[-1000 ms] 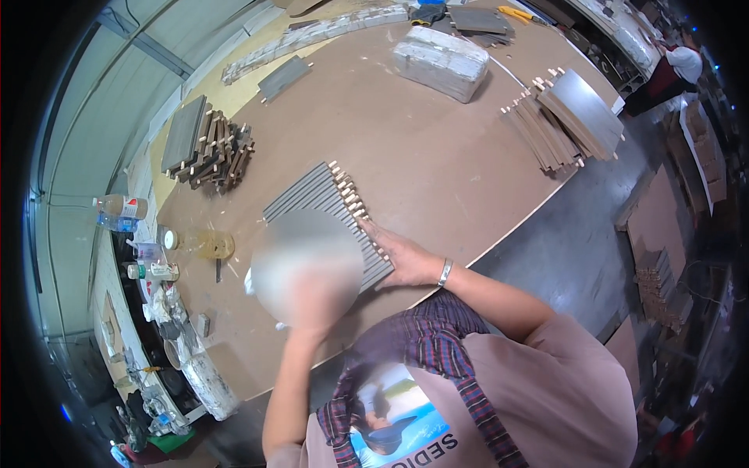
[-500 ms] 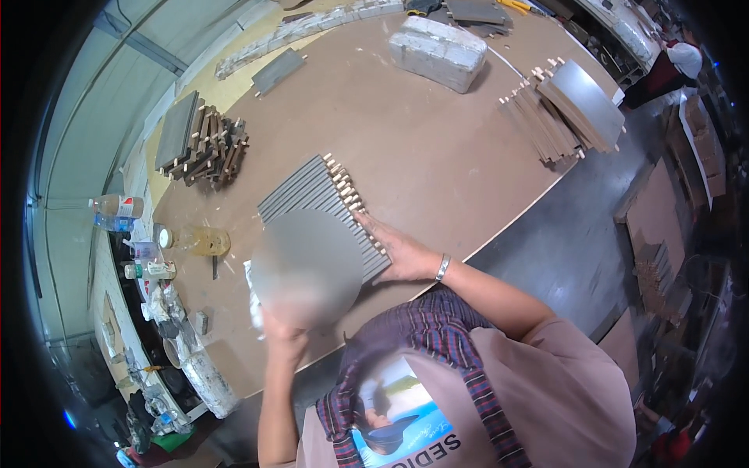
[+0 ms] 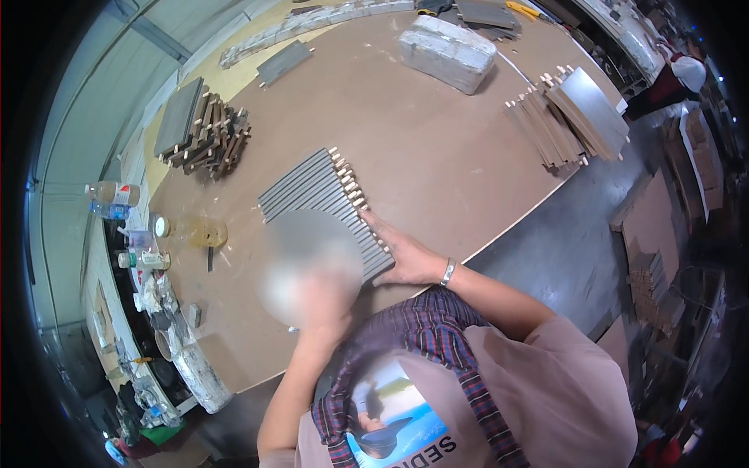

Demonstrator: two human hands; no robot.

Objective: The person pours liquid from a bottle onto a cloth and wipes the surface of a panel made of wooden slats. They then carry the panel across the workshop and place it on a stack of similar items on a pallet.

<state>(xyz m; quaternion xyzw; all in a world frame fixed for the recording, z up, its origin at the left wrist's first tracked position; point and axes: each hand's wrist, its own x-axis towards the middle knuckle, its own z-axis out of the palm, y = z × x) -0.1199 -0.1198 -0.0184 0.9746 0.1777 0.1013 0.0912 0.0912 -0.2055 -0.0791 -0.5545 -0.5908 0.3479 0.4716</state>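
Note:
A row of thin grey wooden boards [image 3: 303,186] stands packed side by side on the table in front of me, pale dowel pegs [image 3: 348,181] sticking out along its right side. My right hand [image 3: 412,259] grips its near right corner, thumb against the pegged side and fingers at the near end. My left hand [image 3: 324,308] is over the near left part of the row. A round blurred patch covers its fingers and that part of the boards. Something whitish shows faintly inside the blur beside this hand, too smeared to name.
The brown table [image 3: 437,171] carries a pegged board pile [image 3: 179,125] at left, another stack [image 3: 581,113] at right, a wrapped block [image 3: 447,54] and a single board [image 3: 285,62] farther back. A jar of yellowish liquid [image 3: 197,232] and bottles [image 3: 113,199] line the left edge.
My left hand has moved right and slightly up over the boards. The white cloth-like thing left of the blur has gone from there. My right hand keeps its hold.

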